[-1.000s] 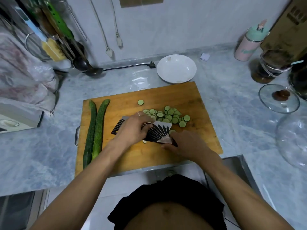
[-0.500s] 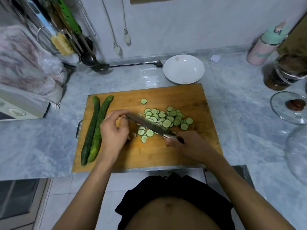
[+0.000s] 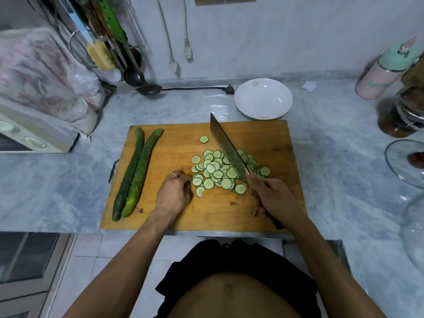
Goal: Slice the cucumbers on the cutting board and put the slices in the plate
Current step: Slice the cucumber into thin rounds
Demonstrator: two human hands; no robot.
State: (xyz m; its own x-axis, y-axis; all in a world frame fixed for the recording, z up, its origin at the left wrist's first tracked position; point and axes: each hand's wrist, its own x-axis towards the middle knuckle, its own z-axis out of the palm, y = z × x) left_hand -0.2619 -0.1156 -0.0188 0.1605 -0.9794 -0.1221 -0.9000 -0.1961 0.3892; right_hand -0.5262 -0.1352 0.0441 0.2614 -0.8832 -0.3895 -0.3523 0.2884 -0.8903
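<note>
A wooden cutting board [image 3: 174, 216] lies in front of me. Two whole cucumbers [image 3: 134, 173] rest along its left side. A pile of cucumber slices [image 3: 218, 173] covers the board's middle, with one stray slice [image 3: 203, 139] farther back. My right hand [image 3: 273, 193] grips the handle of a cleaver [image 3: 226, 146], whose blade points away over the slices. My left hand [image 3: 175, 193] sits on the board just left of the pile, fingers curled, holding nothing I can see. A white plate [image 3: 263, 98] stands empty behind the board.
A ladle [image 3: 146, 88] and a power cord with plug [image 3: 229, 89] lie at the back. Utensils hang on the left wall above a white appliance [image 3: 29, 134]. At the right stand a pink bottle [image 3: 385, 70], a dark jar [image 3: 399, 115] and a glass lid [image 3: 406, 161].
The cleaver has swung from lying flat across the slices to pointing away from me over the pile. My left hand came off the blade and drew back to the pile's left edge.
</note>
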